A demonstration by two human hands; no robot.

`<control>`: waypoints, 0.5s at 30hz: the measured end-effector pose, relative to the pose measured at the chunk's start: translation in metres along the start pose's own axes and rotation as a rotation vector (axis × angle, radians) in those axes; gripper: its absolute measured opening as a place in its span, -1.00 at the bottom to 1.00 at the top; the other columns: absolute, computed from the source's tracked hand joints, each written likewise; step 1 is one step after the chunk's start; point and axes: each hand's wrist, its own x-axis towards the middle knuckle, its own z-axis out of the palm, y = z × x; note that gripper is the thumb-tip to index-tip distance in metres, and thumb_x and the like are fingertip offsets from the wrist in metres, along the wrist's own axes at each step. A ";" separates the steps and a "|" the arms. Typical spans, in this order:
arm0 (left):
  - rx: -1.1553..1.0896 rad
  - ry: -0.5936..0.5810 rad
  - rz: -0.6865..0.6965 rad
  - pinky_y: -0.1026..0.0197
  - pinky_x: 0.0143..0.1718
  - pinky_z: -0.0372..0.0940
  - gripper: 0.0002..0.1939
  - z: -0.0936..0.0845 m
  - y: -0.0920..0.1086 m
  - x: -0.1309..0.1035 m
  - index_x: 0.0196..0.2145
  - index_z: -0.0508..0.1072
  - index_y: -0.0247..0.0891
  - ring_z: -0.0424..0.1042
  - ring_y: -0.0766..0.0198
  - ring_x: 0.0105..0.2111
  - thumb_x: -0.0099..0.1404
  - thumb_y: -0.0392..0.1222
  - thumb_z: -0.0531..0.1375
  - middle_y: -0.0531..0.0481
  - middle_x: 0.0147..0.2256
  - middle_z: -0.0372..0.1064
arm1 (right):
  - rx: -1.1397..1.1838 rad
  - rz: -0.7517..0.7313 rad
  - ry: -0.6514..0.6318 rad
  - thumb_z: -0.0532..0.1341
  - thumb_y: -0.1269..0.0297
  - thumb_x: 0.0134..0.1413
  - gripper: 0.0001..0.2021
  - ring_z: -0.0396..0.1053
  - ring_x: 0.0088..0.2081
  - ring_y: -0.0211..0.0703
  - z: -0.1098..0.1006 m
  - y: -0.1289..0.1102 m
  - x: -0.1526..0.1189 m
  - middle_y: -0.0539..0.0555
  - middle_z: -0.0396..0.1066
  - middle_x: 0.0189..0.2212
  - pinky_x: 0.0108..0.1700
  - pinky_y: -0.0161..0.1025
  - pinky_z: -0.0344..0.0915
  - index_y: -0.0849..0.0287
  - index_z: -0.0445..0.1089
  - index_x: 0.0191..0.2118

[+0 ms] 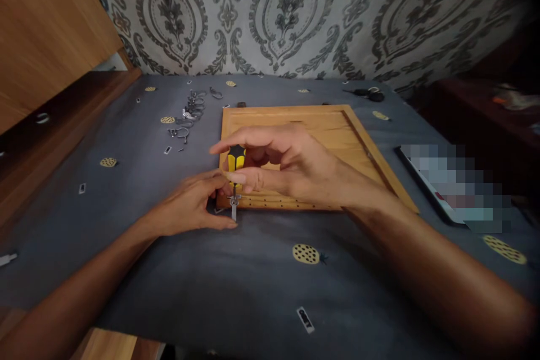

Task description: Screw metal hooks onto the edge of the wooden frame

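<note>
Yellow-and-black, the screwdriver (pixel 236 161) is gripped upright in the right hand (pixel 291 166) at the wooden frame (pixel 333 129) corner, so its tip meets the metal bracket (pixel 234 205) pinched steady by left hand (pixel 192 205) fingertips.

Nothing to read here: no word, brand or number shows anywhere. The yellow-and-black screwdriver handle (pixel 236 158) between the fingers carries no legible marking. The flat item (pixel 453 188) far right of the fingers is blurred out.
</note>
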 end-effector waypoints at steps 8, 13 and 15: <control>0.000 -0.016 -0.022 0.20 -0.28 0.29 -0.64 -0.001 0.000 0.000 -0.16 0.50 -0.19 0.36 0.22 -0.31 0.19 0.05 0.40 0.06 -0.30 0.38 | 0.001 -0.007 0.069 0.41 0.23 0.16 -0.73 0.30 -0.55 -0.44 0.005 0.003 0.000 -0.09 0.37 -0.49 -0.53 -0.42 0.21 0.24 0.32 -0.36; 0.006 0.000 0.014 0.19 -0.24 0.30 -0.68 0.000 -0.001 -0.001 -0.19 0.50 -0.18 0.39 0.19 -0.26 0.21 0.05 0.38 0.05 -0.26 0.39 | 0.052 0.012 -0.008 0.36 0.35 0.18 -0.84 0.39 -0.47 -0.40 0.002 -0.001 0.001 -0.07 0.41 -0.43 -0.43 -0.42 0.33 0.26 0.37 -0.23; 0.010 0.012 0.012 0.20 -0.26 0.30 -0.67 0.000 -0.001 -0.001 -0.21 0.49 -0.19 0.39 0.18 -0.25 0.20 0.07 0.38 0.04 -0.26 0.40 | 0.082 0.015 -0.051 0.32 0.40 0.21 -0.88 0.43 -0.45 -0.39 0.001 -0.001 0.001 -0.07 0.44 -0.41 -0.39 -0.42 0.38 0.26 0.39 -0.17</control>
